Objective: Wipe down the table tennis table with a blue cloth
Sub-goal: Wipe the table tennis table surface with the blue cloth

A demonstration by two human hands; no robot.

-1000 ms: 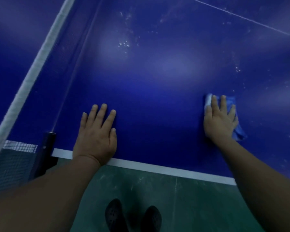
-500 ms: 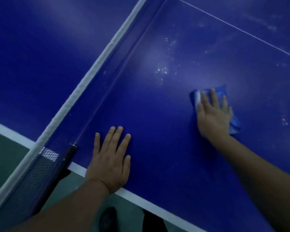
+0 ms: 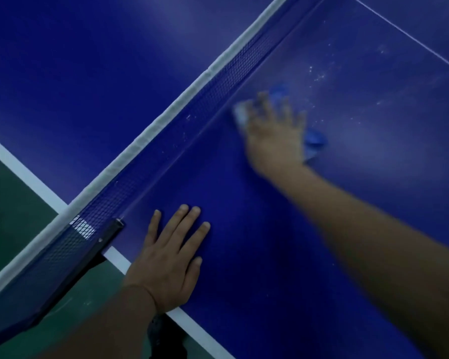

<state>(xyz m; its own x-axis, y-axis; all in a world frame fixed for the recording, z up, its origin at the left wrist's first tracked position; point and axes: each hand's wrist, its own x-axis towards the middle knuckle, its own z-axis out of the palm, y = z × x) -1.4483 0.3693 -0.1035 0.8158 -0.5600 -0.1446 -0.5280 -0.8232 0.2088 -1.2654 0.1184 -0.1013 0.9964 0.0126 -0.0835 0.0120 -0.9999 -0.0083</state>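
At about 9 o'clock in the view is the green floor (image 3: 13,211), with the white edge line (image 3: 24,174) of the far half of the table crossing it. The dark net post (image 3: 99,244) sits at about 8 o'clock, clamped over the table's side. It is there to hold the net (image 3: 192,112) tight, and the net runs from the post up toward 1 o'clock with a white band along its top.

Just right of the post, at about 6 o'clock, the left hand (image 3: 170,263) lies flat on the table tennis table (image 3: 244,229). Its fingers are straight and spread, and it holds nothing. It looks like the person leans on it so they can reach far across without tipping.

Further right and up, near 1 o'clock, the right hand (image 3: 272,130) presses down on the blue cloth (image 3: 314,141). The cloth is under the palm and fingers, close beside the foot of the net. Bits of it stick out past the fingertips and at the little-finger side. The hand is blurry, so I cannot tell if the fingers curl into the cloth or only push flat on it. The blur hints that it is rubbing fast.

To the right of the cloth, at about 2 o'clock, white specks (image 3: 319,76) and dull smears sit on the blue top. That part likely needs wiping next. A thin white line (image 3: 410,37) crosses the corner up there.
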